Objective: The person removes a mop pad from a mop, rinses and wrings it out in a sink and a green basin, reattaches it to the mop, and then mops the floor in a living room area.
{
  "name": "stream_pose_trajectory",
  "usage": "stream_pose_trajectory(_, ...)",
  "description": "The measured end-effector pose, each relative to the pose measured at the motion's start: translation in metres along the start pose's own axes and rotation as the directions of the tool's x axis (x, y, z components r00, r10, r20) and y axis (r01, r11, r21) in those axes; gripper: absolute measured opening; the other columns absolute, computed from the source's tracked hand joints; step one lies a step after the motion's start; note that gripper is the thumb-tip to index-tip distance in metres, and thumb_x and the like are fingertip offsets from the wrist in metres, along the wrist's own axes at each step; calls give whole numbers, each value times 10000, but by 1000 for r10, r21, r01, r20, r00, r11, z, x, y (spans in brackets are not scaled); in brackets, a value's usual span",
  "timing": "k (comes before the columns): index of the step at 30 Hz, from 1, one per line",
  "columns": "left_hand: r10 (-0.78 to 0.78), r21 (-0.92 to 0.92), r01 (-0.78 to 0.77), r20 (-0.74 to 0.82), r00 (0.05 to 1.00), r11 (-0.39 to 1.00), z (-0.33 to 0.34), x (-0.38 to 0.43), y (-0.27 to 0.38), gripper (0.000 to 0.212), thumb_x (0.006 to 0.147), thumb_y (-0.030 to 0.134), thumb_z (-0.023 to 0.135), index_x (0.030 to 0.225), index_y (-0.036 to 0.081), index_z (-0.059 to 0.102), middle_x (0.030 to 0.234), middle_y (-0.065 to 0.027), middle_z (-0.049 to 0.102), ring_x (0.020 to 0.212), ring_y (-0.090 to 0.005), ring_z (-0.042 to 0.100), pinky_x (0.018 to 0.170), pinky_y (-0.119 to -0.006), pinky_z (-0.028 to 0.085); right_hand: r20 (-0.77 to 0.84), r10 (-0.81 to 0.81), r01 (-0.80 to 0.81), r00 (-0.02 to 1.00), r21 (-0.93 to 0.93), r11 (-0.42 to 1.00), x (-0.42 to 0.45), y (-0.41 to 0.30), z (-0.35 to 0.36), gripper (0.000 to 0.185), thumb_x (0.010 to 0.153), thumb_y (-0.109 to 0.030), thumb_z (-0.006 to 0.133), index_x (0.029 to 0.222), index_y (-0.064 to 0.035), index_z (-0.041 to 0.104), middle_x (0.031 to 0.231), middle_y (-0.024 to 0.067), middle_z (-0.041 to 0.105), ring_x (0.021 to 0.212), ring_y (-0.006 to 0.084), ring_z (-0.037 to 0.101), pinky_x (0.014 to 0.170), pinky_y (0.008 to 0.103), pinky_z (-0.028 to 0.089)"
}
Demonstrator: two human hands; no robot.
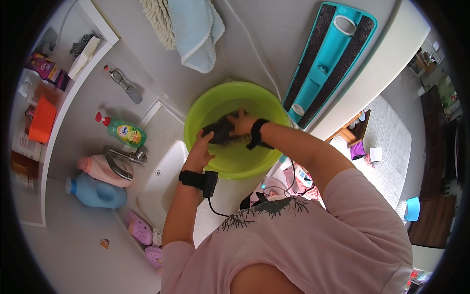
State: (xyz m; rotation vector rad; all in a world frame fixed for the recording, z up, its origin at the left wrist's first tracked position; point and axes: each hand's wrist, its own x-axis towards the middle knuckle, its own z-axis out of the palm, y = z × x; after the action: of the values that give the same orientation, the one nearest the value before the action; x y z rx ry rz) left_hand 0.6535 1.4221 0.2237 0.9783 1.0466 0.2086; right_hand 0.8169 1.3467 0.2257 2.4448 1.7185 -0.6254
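A lime-green plastic basin (235,172) with water in it stands before me. In the water is a dark, soft-looking item (220,130); whether it is a shoe or a cloth I cannot tell. My left hand (200,152) holds its left end, thumb and fingertips at the edge. Over its right part lies my right hand (242,123), fingers spread and bent, touching it from above; whether it grips is unclear. Both wrists wear black straps, the left one with a cabled black box. Part of the item is hidden under the right hand.
Left of the basin are a white washbasin (158,187), a metal faucet (119,171), a green dish-soap bottle (126,133), pink (106,169) and blue (97,193) jugs. A turquoise flat mop head (326,62) leans at the right; a light-blue cloth (198,35) hangs above.
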Motion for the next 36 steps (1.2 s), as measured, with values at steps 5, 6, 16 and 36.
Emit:
stream_pose_trajectory(5,119,-67,-106,243,963,992,17,-4,1,687,775,217,583,1332,130,190,1286,-123,339,1159,-238,367,919,-398,339,91,-182,191,979,-101,976,36,30,69,679,666,-515,543,1284,-336,324,1354,230,197,1178,391,336,974,462,272)
stream_pose_trajectory(6,123,-57,-112,271,955,992,13,-2,1,612,781,234,571,1294,131,253,1264,-111,366,1148,-244,379,914,-421,334,35,-134,137,990,-112,984,48,31,70,645,670,-504,540,1266,-334,360,1345,209,240,1174,398,335,969,452,283)
stream_pose_trajectory(16,18,-214,116,537,843,970,-2,21,4,577,843,531,367,1254,129,333,1314,-93,302,1203,-294,277,917,-565,255,-176,4,172,984,966,192,12,-9,1,281,683,-51,528,950,-10,605,921,182,596,833,286,574,716,379,443)
stream_pose_trajectory(36,551,-231,-503,433,713,833,19,27,6,419,868,316,461,1186,48,410,1156,-96,470,1061,-206,451,877,-349,396,-591,161,437,791,728,528,-29,-27,-5,767,676,-418,644,1272,-61,319,1252,217,359,1069,300,444,867,348,380)
